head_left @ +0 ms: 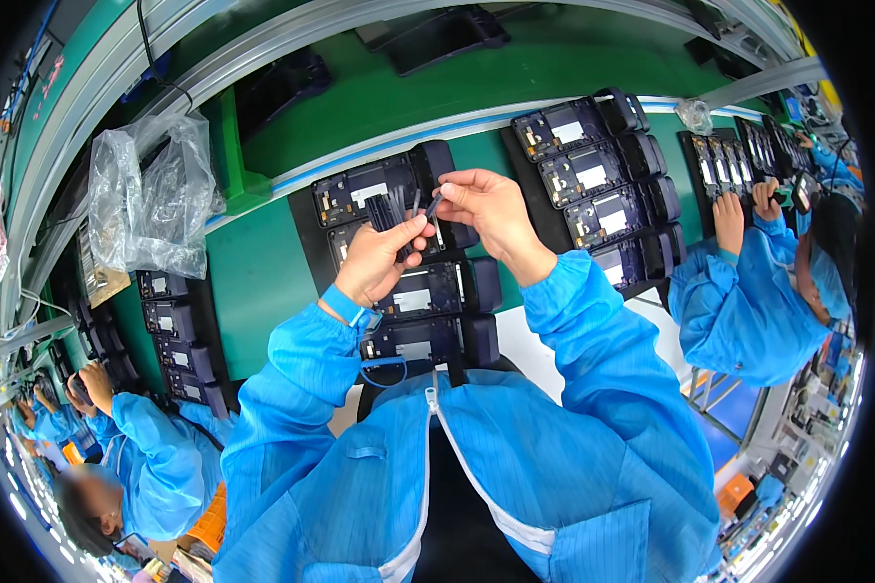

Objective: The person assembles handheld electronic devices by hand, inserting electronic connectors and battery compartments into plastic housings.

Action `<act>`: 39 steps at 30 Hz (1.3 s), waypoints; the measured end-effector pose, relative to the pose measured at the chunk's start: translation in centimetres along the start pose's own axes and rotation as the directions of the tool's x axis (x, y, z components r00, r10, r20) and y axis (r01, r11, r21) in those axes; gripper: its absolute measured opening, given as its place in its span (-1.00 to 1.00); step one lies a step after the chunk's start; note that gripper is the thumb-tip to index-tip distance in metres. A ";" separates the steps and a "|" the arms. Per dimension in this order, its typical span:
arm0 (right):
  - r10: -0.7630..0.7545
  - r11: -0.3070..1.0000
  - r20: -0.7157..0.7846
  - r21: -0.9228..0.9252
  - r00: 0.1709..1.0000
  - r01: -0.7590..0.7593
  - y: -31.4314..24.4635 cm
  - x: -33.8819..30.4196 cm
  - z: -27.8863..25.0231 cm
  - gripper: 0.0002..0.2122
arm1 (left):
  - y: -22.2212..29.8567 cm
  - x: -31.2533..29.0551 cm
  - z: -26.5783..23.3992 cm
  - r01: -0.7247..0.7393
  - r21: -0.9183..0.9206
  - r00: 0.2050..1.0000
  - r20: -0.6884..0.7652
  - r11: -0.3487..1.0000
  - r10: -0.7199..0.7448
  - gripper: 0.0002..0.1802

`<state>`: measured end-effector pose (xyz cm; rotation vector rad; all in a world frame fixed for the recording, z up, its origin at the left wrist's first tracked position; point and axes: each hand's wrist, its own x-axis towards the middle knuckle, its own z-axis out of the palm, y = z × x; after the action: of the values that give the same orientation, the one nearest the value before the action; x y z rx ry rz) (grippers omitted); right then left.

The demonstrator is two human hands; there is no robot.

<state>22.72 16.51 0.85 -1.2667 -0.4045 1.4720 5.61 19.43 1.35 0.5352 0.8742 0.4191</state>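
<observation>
My left hand (377, 264) is closed on a bunch of thin dark strips (386, 212) that fan out beyond its fingers. Close beside it, my right hand (491, 219) pinches the end of one thin dark strip (434, 205) between thumb and fingertips. What the strips are made of is too small to tell. Both hands hover over a column of black device housings (413, 337), open-faced, with white labels and small circuit parts inside. The hands partly cover the middle housings of that column.
More black housings (598, 180) lie in a column on the right, others (177, 321) on the left, all on a green bench (253, 291). A clear plastic bag (151, 194) hangs at the left by a metal rail (262, 58). Co-workers in blue sit at both sides.
</observation>
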 end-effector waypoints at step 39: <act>0.140 0.972 -0.138 -0.168 0.981 -0.162 1.0 -1.4 -4.7 -0.82 | -3.2 1.8 -3.8 -0.302 0.894 0.828 0.418 -0.329 0.373 -0.73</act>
<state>25.98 13.22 -1.03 -1.5541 -0.3691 1.4990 4.01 18.90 -3.67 2.5053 0.9275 0.1471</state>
